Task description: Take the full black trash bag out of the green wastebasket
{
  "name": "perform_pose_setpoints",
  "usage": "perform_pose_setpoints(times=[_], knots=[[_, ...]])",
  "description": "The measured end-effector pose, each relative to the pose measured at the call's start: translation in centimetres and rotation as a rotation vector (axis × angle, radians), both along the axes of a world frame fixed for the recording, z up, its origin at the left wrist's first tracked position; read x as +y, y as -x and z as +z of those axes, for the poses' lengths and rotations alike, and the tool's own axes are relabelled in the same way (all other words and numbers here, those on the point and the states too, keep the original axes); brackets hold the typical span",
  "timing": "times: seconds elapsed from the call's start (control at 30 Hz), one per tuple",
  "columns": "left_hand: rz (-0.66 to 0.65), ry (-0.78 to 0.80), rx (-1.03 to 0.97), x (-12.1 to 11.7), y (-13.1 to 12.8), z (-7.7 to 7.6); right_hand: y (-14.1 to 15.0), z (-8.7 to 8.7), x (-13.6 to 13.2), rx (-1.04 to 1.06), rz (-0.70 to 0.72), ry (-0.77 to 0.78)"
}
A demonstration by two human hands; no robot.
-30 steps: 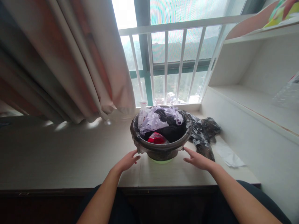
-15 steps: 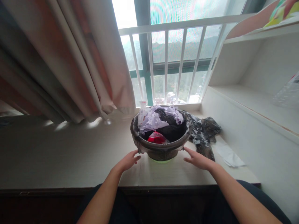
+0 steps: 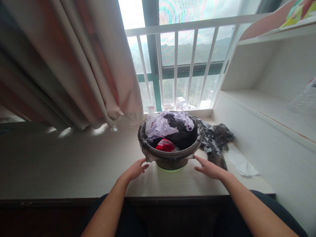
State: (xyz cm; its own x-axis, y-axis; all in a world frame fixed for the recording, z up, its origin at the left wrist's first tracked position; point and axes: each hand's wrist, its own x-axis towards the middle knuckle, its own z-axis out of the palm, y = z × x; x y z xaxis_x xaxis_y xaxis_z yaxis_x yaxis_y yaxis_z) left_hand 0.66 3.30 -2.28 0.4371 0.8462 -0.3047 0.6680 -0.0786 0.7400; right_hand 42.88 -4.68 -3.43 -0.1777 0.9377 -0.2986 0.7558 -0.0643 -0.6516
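A round trash bin [image 3: 172,164] lined with a dark plastic bag stands upright on the pale window ledge [image 3: 74,164]. Crumpled white paper [image 3: 159,127], black plastic, a red wrapper [image 3: 166,145] and a clear plastic bottle [image 3: 149,120] fill it. My left hand [image 3: 137,169] is at the bin's left side, fingertips by the bag's lower edge, thumb apart. On the opposite side my right hand [image 3: 207,167] mirrors it, its fingertips at the bag's edge and the fingers spread. Neither hand is wrapped round the bin.
A black plastic bag [image 3: 214,141] lies right of the bin, beside a white paper sheet [image 3: 243,164]. White shelving [image 3: 261,121] bounds the right, with a clear plastic container [image 3: 304,98] on it. A curtain [image 3: 98,65] hangs left; a white railing [image 3: 195,24] crosses the window.
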Motion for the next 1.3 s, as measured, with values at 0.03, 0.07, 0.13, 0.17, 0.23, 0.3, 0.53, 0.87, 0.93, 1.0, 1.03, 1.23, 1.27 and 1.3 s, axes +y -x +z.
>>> perform_pose_setpoints(times=[0.03, 0.07, 0.13, 0.17, 0.23, 0.3, 0.53, 0.87, 0.93, 1.0, 1.03, 1.23, 1.27, 1.3], knots=[[0.001, 0.000, 0.000, -0.01, 0.00, 0.00, 0.00, -0.02, 0.02, -0.001, 0.001, 0.005], [0.001, 0.000, 0.000, -0.02, 0.01, -0.01, 0.00, -0.03, 0.03, 0.000, 0.000, 0.007], [0.002, 0.000, 0.001, -0.03, -0.01, -0.03, 0.00, -0.06, 0.04, 0.005, -0.004, 0.001], [0.003, 0.002, 0.001, -0.03, -0.04, -0.04, 0.00, -0.09, 0.04, 0.005, -0.005, -0.003], [0.004, 0.007, -0.001, -0.02, -0.10, -0.07, -0.02, -0.18, 0.04, 0.000, -0.005, -0.008], [0.003, 0.011, -0.002, -0.01, -0.13, -0.14, -0.05, -0.29, 0.05, -0.003, -0.002, -0.007], [0.005, -0.005, 0.012, 0.14, 0.12, -0.65, -0.04, -0.48, 0.15, 0.010, 0.007, -0.025], [0.003, 0.004, 0.016, 0.18, 0.07, -0.66, 0.11, -0.13, 0.02, 0.038, 0.017, -0.033], [0.005, 0.003, 0.019, 0.11, -0.01, -0.57, 0.12, -0.04, 0.01, 0.035, 0.024, -0.031], [0.006, 0.006, 0.019, 0.02, -0.13, -0.40, 0.11, -0.02, 0.01, 0.037, 0.026, -0.033], [0.007, 0.009, 0.019, -0.03, -0.20, -0.30, 0.10, -0.01, 0.01, 0.039, 0.024, -0.033], [0.013, 0.013, 0.025, -0.21, -0.39, 0.02, 0.16, 0.23, -0.09, 0.033, 0.015, -0.034], [0.012, 0.014, 0.026, -0.20, -0.37, 0.01, 0.16, 0.27, -0.11, 0.032, 0.016, -0.034], [0.012, 0.016, 0.028, -0.18, -0.36, -0.02, 0.15, 0.28, -0.12, 0.033, 0.018, -0.034]])
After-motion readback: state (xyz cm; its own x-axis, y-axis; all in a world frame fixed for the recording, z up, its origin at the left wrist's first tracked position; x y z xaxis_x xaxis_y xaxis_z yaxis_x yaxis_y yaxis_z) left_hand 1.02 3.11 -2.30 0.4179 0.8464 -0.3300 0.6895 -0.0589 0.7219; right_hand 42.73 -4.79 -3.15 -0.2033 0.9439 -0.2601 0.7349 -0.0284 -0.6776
